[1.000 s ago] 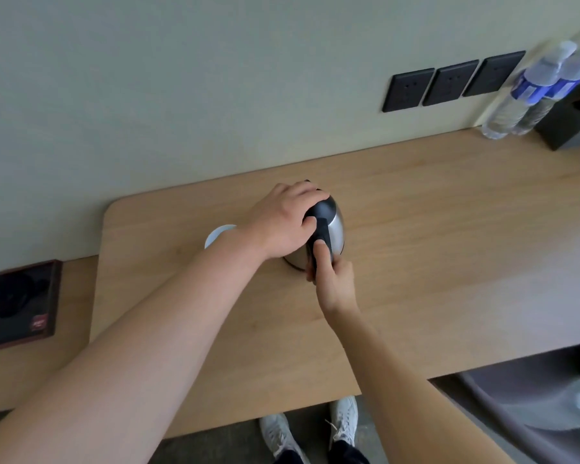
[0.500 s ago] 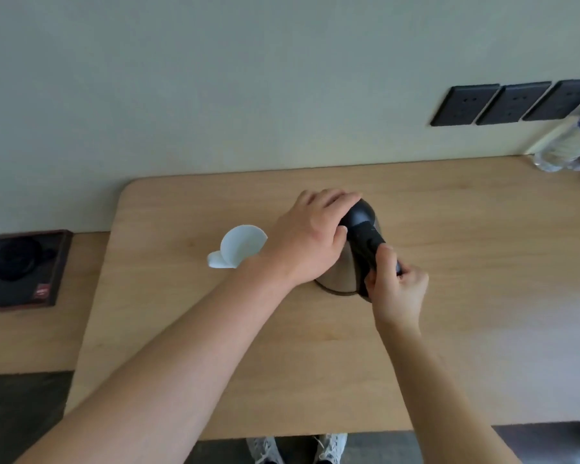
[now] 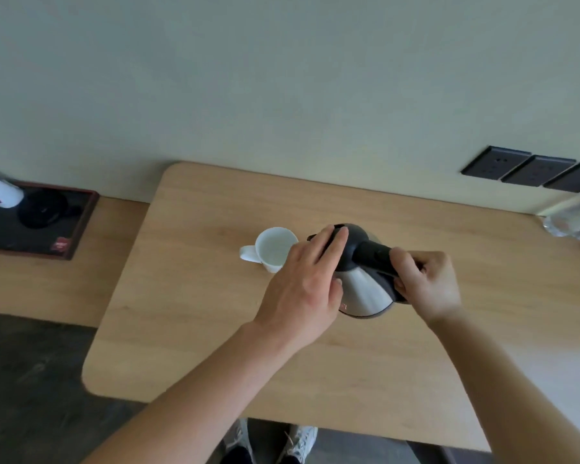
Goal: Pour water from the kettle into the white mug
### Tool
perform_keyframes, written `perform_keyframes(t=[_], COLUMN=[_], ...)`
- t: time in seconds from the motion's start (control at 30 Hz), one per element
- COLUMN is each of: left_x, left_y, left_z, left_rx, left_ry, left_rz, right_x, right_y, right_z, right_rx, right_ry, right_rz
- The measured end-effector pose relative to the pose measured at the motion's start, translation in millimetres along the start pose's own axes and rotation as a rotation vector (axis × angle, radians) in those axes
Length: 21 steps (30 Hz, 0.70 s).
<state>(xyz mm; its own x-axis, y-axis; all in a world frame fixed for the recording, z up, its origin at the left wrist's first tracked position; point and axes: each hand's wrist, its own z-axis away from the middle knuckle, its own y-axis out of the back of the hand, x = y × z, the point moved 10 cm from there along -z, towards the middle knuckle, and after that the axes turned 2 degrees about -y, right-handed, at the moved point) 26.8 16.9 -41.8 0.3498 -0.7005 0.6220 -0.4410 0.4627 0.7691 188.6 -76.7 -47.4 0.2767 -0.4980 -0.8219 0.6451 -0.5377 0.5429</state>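
Note:
A steel kettle [image 3: 365,293] with a black lid and black handle stands on the wooden table [image 3: 198,329], near the middle. My right hand [image 3: 426,279] is wrapped around the handle on the kettle's right side. My left hand [image 3: 305,286] rests flat on the lid and the kettle's left side, fingers stretched out over the top. Just left of the kettle stands the white mug [image 3: 272,247], upright, its handle pointing left; it looks empty. My left hand covers the mug's lower right edge.
A dark tray [image 3: 77,229] with a black round base and a white object sits on the lower shelf at far left. Black wall sockets [image 3: 536,170] and plastic water bottles [image 3: 573,219] are at the right. My shoes [image 3: 302,440] show below the table's front edge.
The view has swung left and down, so the mug now shows in full. My left hand has slid from gripping the lid top to lying flatter over it. The kettle stays on the table.

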Motion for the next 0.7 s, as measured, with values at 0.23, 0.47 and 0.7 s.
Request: perform_keyframes(t=[0.23,0.47,0.7], left_x=[-15,-23,-31], left_y=[15,15,14], left_z=[13,20,24], left_rx=[0.000,0.042,0.036], left_ry=[0.001,0.047,0.150], left_rz=[-0.031,-0.036,-0.074], right_x=[-15,-37,-51], right_y=[-23,-29,-36], right_z=[1,-2,-9], right_rx=[-0.050,-0.047,-0.055], right_ry=[-0.004,0.040,0.048], right_rz=[0.079,0.241,0.352])
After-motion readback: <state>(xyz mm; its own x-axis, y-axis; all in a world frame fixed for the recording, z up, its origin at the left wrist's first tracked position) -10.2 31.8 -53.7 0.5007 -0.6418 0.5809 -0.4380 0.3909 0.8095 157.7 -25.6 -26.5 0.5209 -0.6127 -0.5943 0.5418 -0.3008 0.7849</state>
